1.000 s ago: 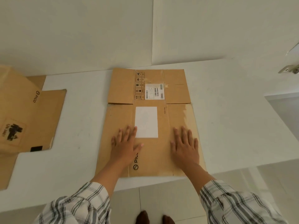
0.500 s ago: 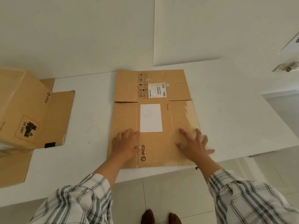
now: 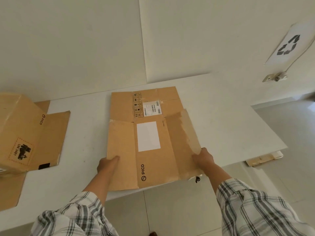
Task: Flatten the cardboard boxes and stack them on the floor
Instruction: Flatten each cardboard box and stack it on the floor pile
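Observation:
A flattened brown cardboard box (image 3: 153, 160) with a white label and "PICO" print lies on the white table (image 3: 230, 126), its near edge over the table's front. My left hand (image 3: 106, 166) grips its left edge, thumb on top. My right hand (image 3: 203, 158) grips its right edge, which is lifted a little off the table. At the far left stands an unflattened PICO box (image 3: 18, 133) on its open flaps.
Under the table's right end, flat cardboard (image 3: 262, 160) lies on the tiled floor (image 3: 289, 133). A recycling sign (image 3: 289, 46) hangs on the wall at upper right above a small metal fitting (image 3: 275, 77). White wall panels stand behind the table.
My hands slid from pressing flat on top of the box out to its left and right edges and now grip them; the right side has risen slightly.

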`<state>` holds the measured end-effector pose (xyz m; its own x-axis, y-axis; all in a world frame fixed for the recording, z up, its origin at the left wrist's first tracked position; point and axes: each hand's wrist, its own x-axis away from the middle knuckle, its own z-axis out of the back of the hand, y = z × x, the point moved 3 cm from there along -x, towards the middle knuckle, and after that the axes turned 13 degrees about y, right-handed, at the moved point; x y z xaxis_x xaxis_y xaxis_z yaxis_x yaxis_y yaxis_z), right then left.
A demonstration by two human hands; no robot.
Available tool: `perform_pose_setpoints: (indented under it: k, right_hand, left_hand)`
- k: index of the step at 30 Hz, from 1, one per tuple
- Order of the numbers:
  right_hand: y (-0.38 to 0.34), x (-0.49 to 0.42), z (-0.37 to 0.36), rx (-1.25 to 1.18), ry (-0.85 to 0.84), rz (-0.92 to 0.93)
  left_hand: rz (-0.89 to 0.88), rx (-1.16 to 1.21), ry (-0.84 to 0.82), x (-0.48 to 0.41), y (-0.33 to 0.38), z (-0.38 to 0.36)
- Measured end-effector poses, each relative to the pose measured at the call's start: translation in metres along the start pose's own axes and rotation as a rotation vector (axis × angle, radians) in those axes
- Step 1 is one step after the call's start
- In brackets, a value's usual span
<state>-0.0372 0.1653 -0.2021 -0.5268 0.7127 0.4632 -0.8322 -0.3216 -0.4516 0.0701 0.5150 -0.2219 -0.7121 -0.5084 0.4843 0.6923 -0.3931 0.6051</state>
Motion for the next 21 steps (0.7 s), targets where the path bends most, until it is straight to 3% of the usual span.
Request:
perform_pose_setpoints:
  k: [10,21]
  right_hand:
    - [0.064,-0.011,0.127,0.091,0.23,0.187]
    - [0.196,-0.076,0.312,0.049,0.434,0.15]
  left_hand:
    - [-0.119,-0.028,0.193,0.155,0.013,-0.063]
    - [-0.317,0.019,0.118,0.333,0.088,-0.2]
